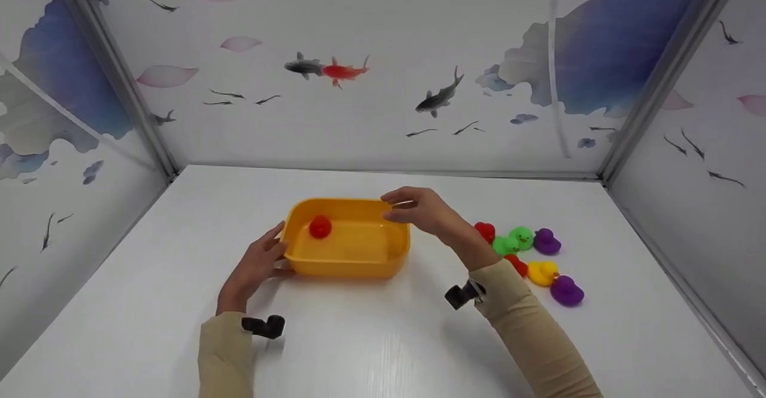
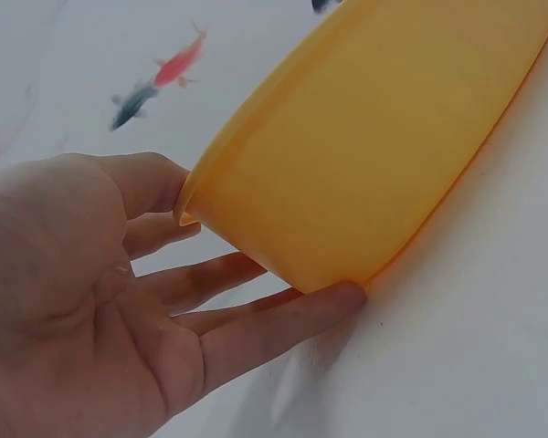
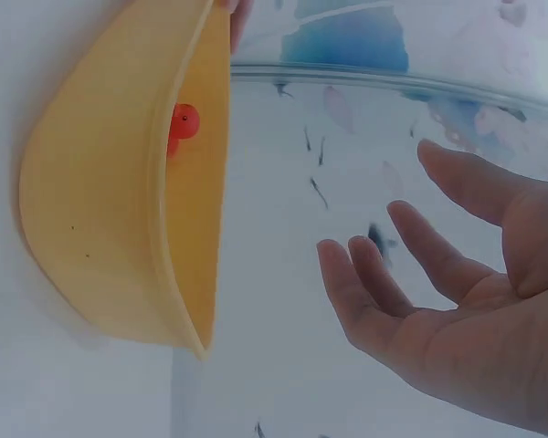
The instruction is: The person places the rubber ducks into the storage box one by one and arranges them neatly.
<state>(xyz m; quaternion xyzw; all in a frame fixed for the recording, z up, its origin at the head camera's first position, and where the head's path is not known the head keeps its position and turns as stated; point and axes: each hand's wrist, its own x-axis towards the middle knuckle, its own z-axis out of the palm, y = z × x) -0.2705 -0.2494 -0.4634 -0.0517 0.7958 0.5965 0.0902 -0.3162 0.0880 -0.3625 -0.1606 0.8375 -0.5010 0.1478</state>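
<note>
A yellow plastic basin (image 1: 344, 268) stands on the white table, with one red rubber duck (image 1: 320, 227) inside near its left end. My left hand (image 1: 258, 263) is at the basin's left end; in the left wrist view its extended fingers (image 2: 274, 324) touch the outer wall and rim, one tip low by the table. Above the basin's right end hovers my right hand (image 1: 428, 211), fingers apart and slightly bent, nothing in them. The right wrist view has this hand (image 3: 466, 283) apart from the basin's rim, its palm bare.
To the right lies a group of rubber ducks: green (image 1: 522, 237), red (image 1: 485, 231), yellow (image 1: 543, 273) and purple (image 1: 567, 291), partly behind my right forearm. White panels printed with fish enclose the table (image 1: 371, 338) at the back and both sides.
</note>
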